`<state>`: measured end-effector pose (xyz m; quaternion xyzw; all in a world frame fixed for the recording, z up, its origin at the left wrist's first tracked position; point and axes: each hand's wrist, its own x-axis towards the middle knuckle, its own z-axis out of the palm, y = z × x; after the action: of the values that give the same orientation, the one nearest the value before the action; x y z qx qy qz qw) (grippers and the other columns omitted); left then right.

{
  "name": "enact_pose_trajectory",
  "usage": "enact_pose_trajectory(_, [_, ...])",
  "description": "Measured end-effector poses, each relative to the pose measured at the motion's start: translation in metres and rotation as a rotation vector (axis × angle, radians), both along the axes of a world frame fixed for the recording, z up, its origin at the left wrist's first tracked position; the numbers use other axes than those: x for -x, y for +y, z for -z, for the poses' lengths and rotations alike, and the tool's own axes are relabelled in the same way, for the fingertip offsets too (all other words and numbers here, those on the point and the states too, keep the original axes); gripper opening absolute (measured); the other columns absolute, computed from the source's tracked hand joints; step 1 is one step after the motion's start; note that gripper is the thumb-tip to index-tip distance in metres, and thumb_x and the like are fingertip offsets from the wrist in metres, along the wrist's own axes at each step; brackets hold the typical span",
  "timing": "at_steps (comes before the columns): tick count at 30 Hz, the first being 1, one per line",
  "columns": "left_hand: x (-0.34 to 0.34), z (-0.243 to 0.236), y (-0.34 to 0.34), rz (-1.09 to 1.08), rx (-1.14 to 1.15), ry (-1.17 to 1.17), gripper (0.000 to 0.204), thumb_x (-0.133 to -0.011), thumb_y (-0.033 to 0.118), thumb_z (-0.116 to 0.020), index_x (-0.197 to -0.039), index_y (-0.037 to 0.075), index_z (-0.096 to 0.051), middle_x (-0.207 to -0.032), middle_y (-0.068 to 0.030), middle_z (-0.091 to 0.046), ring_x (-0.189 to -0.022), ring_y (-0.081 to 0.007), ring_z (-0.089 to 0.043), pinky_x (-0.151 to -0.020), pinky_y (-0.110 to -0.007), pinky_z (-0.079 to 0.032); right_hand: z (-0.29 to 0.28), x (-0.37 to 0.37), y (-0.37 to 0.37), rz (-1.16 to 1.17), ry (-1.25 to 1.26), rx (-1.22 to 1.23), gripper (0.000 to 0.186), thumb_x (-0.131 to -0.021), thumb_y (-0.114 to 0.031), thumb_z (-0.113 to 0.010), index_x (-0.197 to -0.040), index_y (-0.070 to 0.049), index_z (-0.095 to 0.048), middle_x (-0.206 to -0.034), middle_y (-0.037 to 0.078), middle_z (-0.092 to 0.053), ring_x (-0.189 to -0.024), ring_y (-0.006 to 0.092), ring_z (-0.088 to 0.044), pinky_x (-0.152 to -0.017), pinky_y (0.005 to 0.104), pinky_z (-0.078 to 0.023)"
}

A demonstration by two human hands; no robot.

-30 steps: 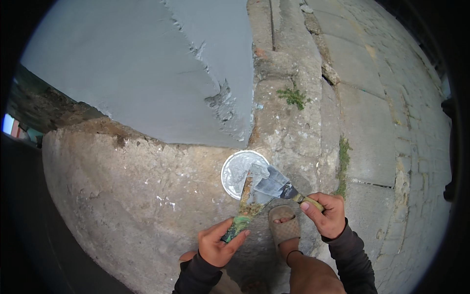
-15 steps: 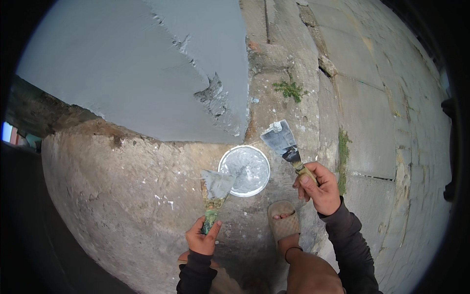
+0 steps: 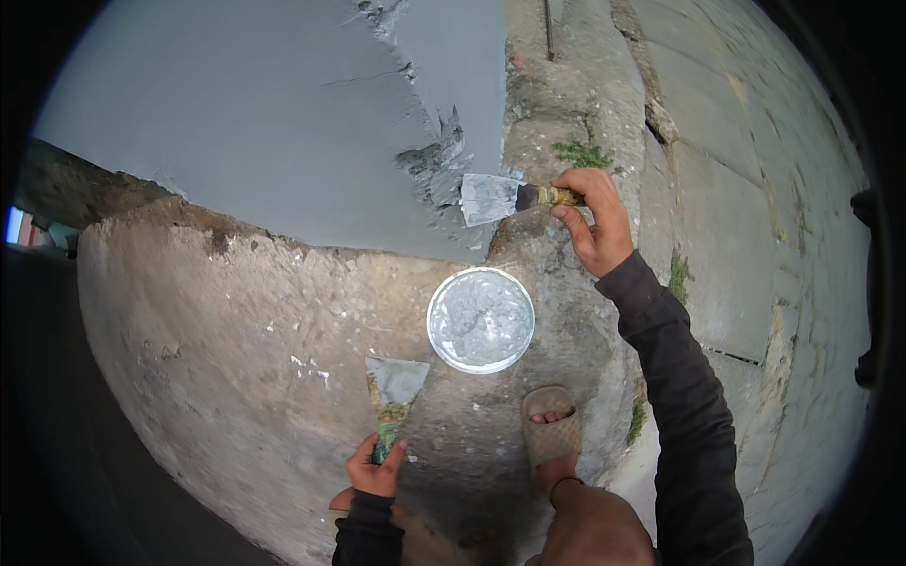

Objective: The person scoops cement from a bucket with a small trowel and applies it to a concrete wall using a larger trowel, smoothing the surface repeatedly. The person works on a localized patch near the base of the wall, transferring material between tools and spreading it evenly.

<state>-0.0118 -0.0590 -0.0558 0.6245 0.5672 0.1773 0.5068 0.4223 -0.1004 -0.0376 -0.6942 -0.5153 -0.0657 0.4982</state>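
My right hand (image 3: 596, 222) is closed round the handle of a putty knife (image 3: 493, 198), whose pale-smeared blade lies at the chipped lower corner of a grey wall (image 3: 283, 141). Whether the blade presses on the surface or hovers just off it, I cannot tell. Lower left, my left hand (image 3: 376, 466) grips a second putty knife (image 3: 396, 382) by its green handle, blade pointing up and away. That blade also carries grey filler. Between the two stands a round white-rimmed bucket (image 3: 481, 366) with wet grey filler inside.
Rough concrete ground (image 3: 226, 349) spreads around the bucket, ending at a dark drop on the left. My sandalled foot (image 3: 551, 424) is just below the bucket. Small green weeds (image 3: 582, 154) grow beside the wall, and cracked paving slabs (image 3: 736, 236) lie to the right.
My right hand has moved up and turned its putty knife leftward, bringing the blade to the wall's damaged corner. My left hand has drawn its putty knife down, away from the bucket.
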Motion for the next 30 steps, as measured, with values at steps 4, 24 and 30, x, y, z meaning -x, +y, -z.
enact_pose_trajectory(4, [0.003, 0.005, 0.003, -0.030, -0.011, 0.005, 0.024, -0.076, 0.006, -0.076, -0.095, -0.005, -0.066, -0.077, -0.0005, -0.064, -0.070, -0.0055, -0.052, -0.063, -0.022, -0.045, 0.007, -0.012, 0.021, 0.025, -0.031, -0.066, 0.029, -0.076, -0.002, -0.069, -0.103, -0.006, -0.059, -0.099, 0.011, -0.061, -0.097, 0.0307, -0.056, -0.089, 0.0407, -0.042])
enact_pose_trajectory(24, [-0.007, 0.012, 0.007, 0.022, -0.050, 0.030, 0.027, -0.075, 0.006, -0.077, -0.096, -0.006, -0.066, -0.077, -0.0014, -0.064, -0.070, -0.0054, -0.052, -0.063, -0.023, -0.046, 0.001, 0.061, -0.004, -0.012, 0.963, -0.007, 0.035, -0.091, -0.014, -0.062, -0.119, 0.003, -0.047, -0.100, 0.011, -0.063, -0.085, 0.0155, -0.063, -0.069, 0.0271, -0.051])
enact_pose_trajectory(30, [-0.007, 0.017, 0.004, 0.054, -0.047, 0.005, 0.027, -0.075, 0.007, -0.077, -0.096, -0.006, -0.066, -0.078, -0.0026, -0.066, -0.070, -0.0055, -0.053, -0.063, -0.023, -0.047, -0.057, 0.110, -0.004, -0.061, 1.296, 0.000, 0.026, -0.090, -0.015, -0.063, -0.105, 0.005, -0.054, -0.078, 0.008, -0.064, -0.056, 0.0080, -0.057, -0.045, 0.0230, -0.046])
